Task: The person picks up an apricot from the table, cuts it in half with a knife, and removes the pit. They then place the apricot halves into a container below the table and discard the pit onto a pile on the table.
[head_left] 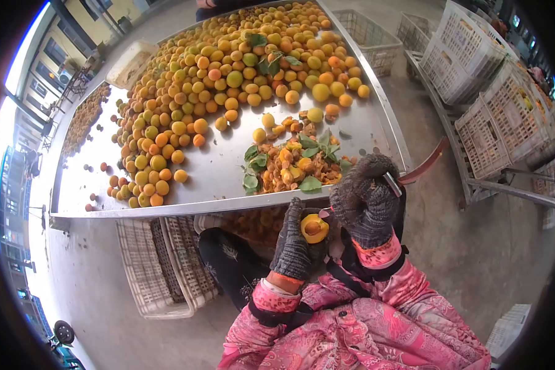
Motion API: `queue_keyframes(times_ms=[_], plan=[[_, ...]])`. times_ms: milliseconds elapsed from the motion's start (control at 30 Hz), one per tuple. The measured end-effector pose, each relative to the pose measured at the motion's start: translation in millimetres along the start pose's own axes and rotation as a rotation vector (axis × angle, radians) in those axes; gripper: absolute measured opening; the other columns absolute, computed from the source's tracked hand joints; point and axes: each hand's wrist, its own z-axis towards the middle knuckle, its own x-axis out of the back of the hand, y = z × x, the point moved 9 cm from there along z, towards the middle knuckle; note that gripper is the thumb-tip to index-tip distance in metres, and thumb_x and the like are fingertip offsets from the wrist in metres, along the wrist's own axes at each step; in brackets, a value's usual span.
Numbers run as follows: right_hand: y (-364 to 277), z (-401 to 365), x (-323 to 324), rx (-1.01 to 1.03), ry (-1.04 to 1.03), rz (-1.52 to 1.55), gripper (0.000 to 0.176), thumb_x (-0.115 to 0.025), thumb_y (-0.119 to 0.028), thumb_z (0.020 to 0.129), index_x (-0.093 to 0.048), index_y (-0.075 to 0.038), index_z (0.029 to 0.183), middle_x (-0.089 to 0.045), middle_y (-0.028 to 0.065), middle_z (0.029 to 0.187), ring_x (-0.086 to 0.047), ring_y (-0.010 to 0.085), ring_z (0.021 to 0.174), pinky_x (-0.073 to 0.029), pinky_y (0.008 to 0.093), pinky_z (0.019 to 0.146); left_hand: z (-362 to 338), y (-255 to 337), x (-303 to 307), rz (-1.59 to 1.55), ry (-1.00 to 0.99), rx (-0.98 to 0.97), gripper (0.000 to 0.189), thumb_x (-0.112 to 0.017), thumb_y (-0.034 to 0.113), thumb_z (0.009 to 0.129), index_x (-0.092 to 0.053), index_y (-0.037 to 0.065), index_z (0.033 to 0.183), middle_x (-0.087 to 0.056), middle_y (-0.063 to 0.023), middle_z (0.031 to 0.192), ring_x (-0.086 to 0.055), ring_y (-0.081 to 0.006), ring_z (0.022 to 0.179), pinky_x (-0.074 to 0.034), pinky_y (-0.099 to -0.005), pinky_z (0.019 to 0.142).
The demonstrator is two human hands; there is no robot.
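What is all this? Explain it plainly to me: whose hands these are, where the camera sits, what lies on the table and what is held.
No machine here: a person works with two hands in dark knitted gloves and pink patterned sleeves. The single picture comes from a camera on that person's head, looking forward and down. The left hand grips an opened yellow-orange apricot with its brown stone showing. The right hand is closed in a fist around a shiny metal piece; what tool it belongs to is unclear. Ahead lies a large grey metal table bearing a big heap of whole yellow and orange apricots, with a smaller pile of cut fruit and green leaves near the edge. White plastic crates stand at the right.
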Motion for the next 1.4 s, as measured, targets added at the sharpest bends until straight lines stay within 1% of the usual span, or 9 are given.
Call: queue_keyframes(times_ms=[233,533,767,867,967,1033,1233,1300,1400], plan=[[20,-6,6,-0.206,-0.046,-0.019,0.023,-0.060,-0.008,0.076,-0.054,-0.002,0.097,-0.056,0.0033,0.075,-0.053,0.0090,0.057,-0.044,0.0223,0.047,-17,-11,-8,-0.323,0.146,0.440,0.041,-0.040,0.041,0.092,-0.056,0.004,0.086,-0.059,-0.0073,0.076,-0.059,-0.0150,0.067,-0.049,-0.0237,0.057],[38,-6,8,-0.272,-0.148,-0.045,0.027,-0.061,-0.001,0.073,-0.047,-0.004,0.096,-0.053,0.0081,0.073,-0.052,0.0174,0.055,-0.045,0.0310,0.049,8,-13,2,0.429,-0.154,-0.205,0.033,-0.044,0.028,0.092,-0.052,0.007,0.116,-0.060,-0.0053,0.099,-0.058,-0.0122,0.088,-0.047,-0.0224,0.074],[70,-5,19,-0.540,-0.099,0.390,0.023,-0.061,-0.011,0.076,-0.052,-0.008,0.097,-0.055,0.0065,0.075,-0.055,0.0164,0.063,-0.046,0.0307,0.057,12,-35,-3,0.092,-0.168,0.119,0.038,-0.046,0.012,0.087,-0.044,0.003,0.125,-0.056,-0.0091,0.107,-0.053,-0.0171,0.096,-0.043,-0.0272,0.083],[20,-6,3,0.063,-0.256,-0.667,0.012,-0.058,-0.013,0.077,-0.058,-0.008,0.089,-0.056,0.0062,0.075,-0.056,0.0172,0.065,-0.047,0.0319,0.060,3,-67,8,-0.230,0.063,0.500,0.035,-0.044,0.015,0.089,-0.047,0.004,0.121,-0.056,-0.0067,0.106,-0.053,-0.0147,0.096,-0.044,-0.0253,0.081],[22,-24,-8,0.052,-0.306,-1.200,0.032,-0.063,-0.008,0.075,-0.050,-0.004,0.103,-0.058,0.0036,0.078,-0.056,0.0125,0.065,-0.046,0.0270,0.055,23,-65,14,-0.180,-0.059,0.099,0.032,-0.041,0.024,0.091,-0.052,0.005,0.115,-0.058,-0.0042,0.099,-0.055,-0.0134,0.087,-0.046,-0.0248,0.076],[1,-49,-46,0.659,-0.521,-1.242,0.009,-0.061,-0.011,0.076,-0.060,-0.005,0.083,-0.059,0.0072,0.077,-0.056,0.0157,0.064,-0.046,0.0283,0.058,19,-70,6,-0.300,-0.058,0.311,0.031,-0.041,0.028,0.092,-0.054,0.006,0.109,-0.060,-0.0033,0.096,-0.056,-0.0137,0.082,-0.047,-0.0258,0.075],[57,-65,30,0.268,-0.304,-0.916,0.013,-0.063,-0.013,0.075,-0.060,-0.004,0.085,-0.059,0.0106,0.084,-0.056,0.0172,0.065,-0.046,0.0263,0.056,12,-32,-4,0.721,-0.116,-0.674,0.032,-0.036,0.027,0.095,-0.049,0.005,0.113,-0.058,-0.0081,0.099,-0.056,-0.0154,0.090,-0.048,-0.0277,0.077],[62,-48,60,0.075,-0.003,-1.044,0.032,-0.072,-0.006,0.061,-0.057,-0.005,0.089,-0.059,0.0125,0.090,-0.058,0.0292,0.083,-0.046,0.0412,0.072,10,-47,4,-0.470,-0.054,0.177,0.037,-0.043,0.038,0.089,-0.053,0.008,0.110,-0.058,-0.0090,0.105,-0.055,-0.0228,0.097,-0.045,-0.0369,0.086],[-5,-27,-28,0.634,-0.245,-1.264,0.035,-0.065,-0.002,0.071,-0.049,-0.003,0.102,-0.058,0.0092,0.085,-0.058,0.0216,0.072,-0.049,0.0365,0.062,0,-31,-5,-0.623,-0.081,0.202,0.042,-0.043,0.043,0.089,-0.054,0.007,0.107,-0.059,-0.0085,0.101,-0.057,-0.0208,0.091,-0.048,-0.0335,0.081]])
